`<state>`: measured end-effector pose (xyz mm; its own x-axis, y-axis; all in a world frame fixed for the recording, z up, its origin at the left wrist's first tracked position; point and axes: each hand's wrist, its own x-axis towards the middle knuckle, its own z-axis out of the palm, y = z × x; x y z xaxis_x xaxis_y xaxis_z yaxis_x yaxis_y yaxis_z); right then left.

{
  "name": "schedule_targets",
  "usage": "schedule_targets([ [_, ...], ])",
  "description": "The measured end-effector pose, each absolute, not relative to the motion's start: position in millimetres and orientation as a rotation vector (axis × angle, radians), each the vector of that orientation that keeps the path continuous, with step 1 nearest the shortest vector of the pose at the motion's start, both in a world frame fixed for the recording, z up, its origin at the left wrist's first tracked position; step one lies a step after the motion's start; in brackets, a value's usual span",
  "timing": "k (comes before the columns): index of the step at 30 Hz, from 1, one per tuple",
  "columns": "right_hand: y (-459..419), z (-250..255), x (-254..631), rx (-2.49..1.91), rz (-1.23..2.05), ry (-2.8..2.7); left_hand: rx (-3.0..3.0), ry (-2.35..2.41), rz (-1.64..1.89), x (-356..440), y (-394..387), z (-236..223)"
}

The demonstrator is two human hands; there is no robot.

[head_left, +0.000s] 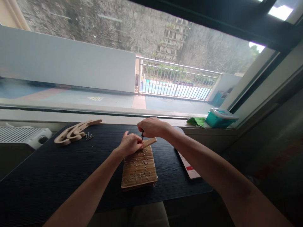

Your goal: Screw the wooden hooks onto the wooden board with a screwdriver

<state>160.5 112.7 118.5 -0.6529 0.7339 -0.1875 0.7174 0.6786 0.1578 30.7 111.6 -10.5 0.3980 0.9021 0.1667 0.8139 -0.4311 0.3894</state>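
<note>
My right hand [152,126] is closed around the top of a screwdriver [142,136], held upright with its dark shaft pointing down. Most of its handle is hidden in my fist. Just below, my left hand [131,143] pinches a pale wooden strip [151,142] close to the tool's tip; the fingers hide the contact. The strip lies across the far end of a corrugated cardboard block [139,171], which is strewn with wood crumbs.
Curved wooden pieces [77,130] with holes lie at the far left of the dark table [99,176], beside several loose screws [89,136]. A flat white-and-red item [190,168] lies under my right forearm. A teal box [220,118] and green leaf-like piece [196,122] sit on the sill.
</note>
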Motion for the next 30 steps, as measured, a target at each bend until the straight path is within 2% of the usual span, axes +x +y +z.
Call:
schedule_targets([
  [24,119.2,114.0,159.1,1.267,-0.027,2.673,2.407,1.505,0.494,30.8,113.3,-11.3],
  [30,117.6,119.9,165.6,1.207,-0.178,2.713,2.457,1.484,0.494,29.8,113.0,-11.7],
])
